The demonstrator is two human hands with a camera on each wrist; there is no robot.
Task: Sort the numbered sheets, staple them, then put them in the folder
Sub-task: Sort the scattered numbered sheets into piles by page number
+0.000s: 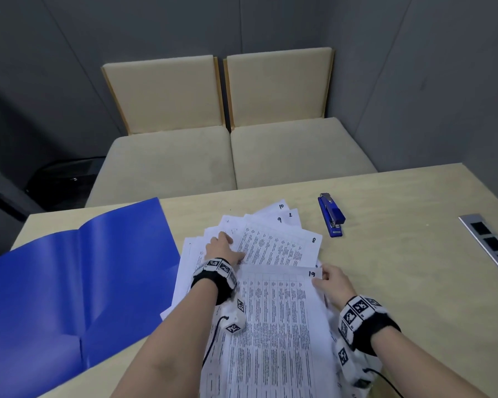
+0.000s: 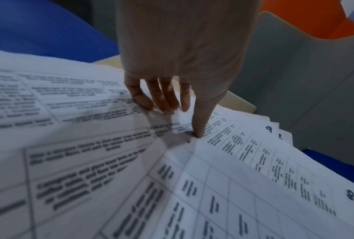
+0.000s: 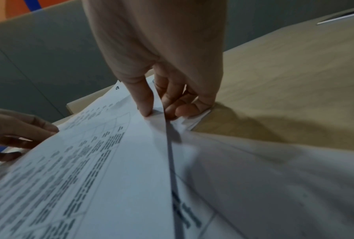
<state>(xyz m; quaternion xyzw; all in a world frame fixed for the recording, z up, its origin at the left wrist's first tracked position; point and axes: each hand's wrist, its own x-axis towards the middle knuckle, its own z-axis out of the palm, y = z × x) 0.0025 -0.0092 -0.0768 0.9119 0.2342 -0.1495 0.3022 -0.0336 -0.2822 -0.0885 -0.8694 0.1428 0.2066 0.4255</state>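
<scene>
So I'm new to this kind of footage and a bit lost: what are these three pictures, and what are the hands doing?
A person wears three cameras: one on the head, one on each wrist. The head view shows a pale wooden table with an open blue folder, a blue stapler and fanned white printed sheets with handwritten numbers. The left hand presses its fingers on the fanned sheets; its wrist view shows this close up. The right hand pinches the corner of the sheet marked 19.
</scene>
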